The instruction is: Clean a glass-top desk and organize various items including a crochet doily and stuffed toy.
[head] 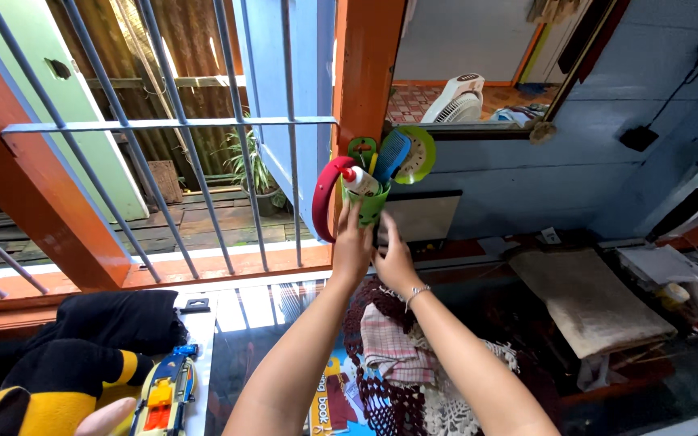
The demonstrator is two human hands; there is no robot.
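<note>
A small green holder (370, 203) hangs on the orange window post (367, 73). It holds a white bottle with a red cap (359, 181), a blue comb (392, 155) and a round green mirror (418, 153). A red hairband (321, 198) curves along its left side. My left hand (352, 242) reaches up and touches the holder's left lower side by the hairband. My right hand (393, 257) touches the holder's lower right side from below.
Barred window (163, 125) at left, with a yard beyond. A mirror (478, 64) on the blue wall reflects a white fan. Below lie folded cloths (393, 351), a crocheted mat, a beige pad (587, 299), a black-and-yellow plush toy (82, 355) and a toy vehicle (163, 391).
</note>
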